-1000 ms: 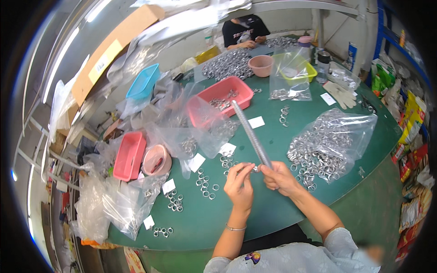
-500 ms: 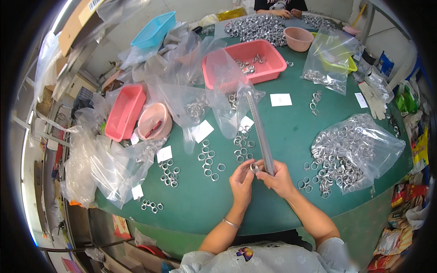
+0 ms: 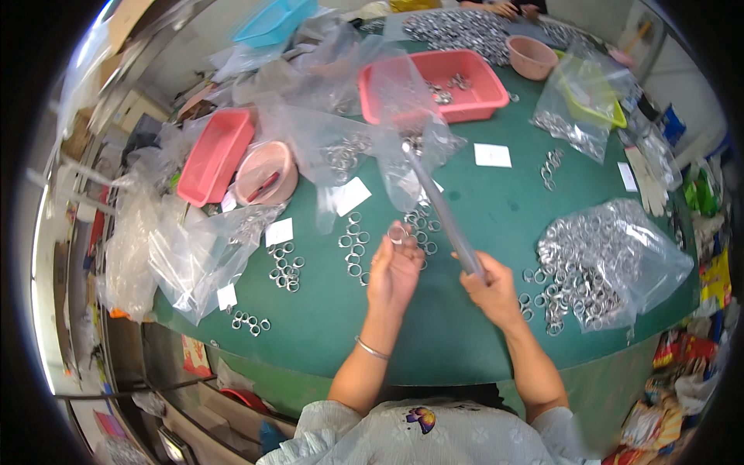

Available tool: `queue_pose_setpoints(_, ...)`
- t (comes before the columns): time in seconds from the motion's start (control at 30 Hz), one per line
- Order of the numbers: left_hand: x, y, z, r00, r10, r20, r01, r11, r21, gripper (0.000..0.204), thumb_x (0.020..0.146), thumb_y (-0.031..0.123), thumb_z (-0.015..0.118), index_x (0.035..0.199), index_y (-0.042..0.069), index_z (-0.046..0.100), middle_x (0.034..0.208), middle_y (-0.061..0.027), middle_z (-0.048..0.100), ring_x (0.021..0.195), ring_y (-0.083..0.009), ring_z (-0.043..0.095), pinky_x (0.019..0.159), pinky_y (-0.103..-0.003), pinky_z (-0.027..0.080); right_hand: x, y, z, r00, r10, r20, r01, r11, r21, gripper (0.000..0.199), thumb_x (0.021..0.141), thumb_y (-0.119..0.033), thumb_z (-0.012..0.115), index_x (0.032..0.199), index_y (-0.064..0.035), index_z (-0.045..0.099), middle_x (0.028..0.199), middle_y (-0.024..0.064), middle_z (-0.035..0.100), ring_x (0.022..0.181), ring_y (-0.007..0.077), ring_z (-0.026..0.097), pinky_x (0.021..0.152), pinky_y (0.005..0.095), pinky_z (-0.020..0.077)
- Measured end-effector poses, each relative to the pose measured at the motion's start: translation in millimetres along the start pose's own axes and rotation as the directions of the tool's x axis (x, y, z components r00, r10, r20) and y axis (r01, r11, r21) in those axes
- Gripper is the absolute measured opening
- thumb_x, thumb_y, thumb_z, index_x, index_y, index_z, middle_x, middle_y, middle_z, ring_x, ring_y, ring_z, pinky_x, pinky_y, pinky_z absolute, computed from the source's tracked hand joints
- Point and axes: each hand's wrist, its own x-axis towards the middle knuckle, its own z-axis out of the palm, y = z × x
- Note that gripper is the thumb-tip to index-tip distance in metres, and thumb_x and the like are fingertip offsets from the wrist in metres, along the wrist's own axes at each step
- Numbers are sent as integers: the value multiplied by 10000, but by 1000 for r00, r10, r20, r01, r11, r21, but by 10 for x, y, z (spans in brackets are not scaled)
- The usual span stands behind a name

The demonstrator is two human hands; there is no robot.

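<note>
My right hand (image 3: 496,291) is wrapped round the thick end of a long, tapered grey ring mandrel (image 3: 440,203), its thin end tilted away and to the left. Silver-coloured metal rings lie about. One ring (image 3: 397,233) is pinched at the fingertips of my left hand (image 3: 395,271), apart from the mandrel. Just beyond that hand lies a cluster of loose rings (image 3: 421,225), partly hidden by the fingers. Another column of rings (image 3: 355,246) sits to its left. Right of my right hand, a large heap of rings (image 3: 581,271) spills from a clear plastic bag (image 3: 659,267).
More ring groups (image 3: 287,267) lie by white paper slips (image 3: 280,232) at left. Pink trays (image 3: 217,159), a pink basket (image 3: 267,172) and clear bags (image 3: 178,256) line the far side. A co-worker's hands (image 3: 508,9) are beside a big ring pile (image 3: 457,32).
My hands have moved apart. The left, with the ring, has gone left and farther out, toward the loose rings. The right has shifted slightly right with the mandrel, which leans more to the left.
</note>
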Motion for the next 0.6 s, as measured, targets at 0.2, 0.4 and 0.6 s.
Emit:
queue_pose_setpoints(0.2,183,528,-39,959,256,120,-278,930,239,356,850,195,603,1154,30,516,1107,-82,559,954,-169,533,837,-322,438,-69,-337,-138,996,-82,23,83,867,-491,255,801,-109,647,1012,30,616,662,7,569,551,48,460,488,211,368)
queue_pose_setpoints(0.4,88,557,-155,966,194,169,-243,901,358,347,801,148,661,1087,-17,555,1056,-126,593,1010,-217,552,911,-348,429,-19,-172,-113,963,-262,59,236,725,-647,279,719,-120,716,969,-10,658,719,112,654,571,120,584,531,244,442)
queue_pose_setpoints(0.6,-36,252,64,988,-4,154,-93,783,615,383,761,123,697,1070,-52,554,1026,-150,612,981,-263,591,903,-389,454,-11,-201,-39,895,-428,123,326,442,-836,333,653,-185,765,949,-65,674,553,50,543,447,150,507,439,260,388)
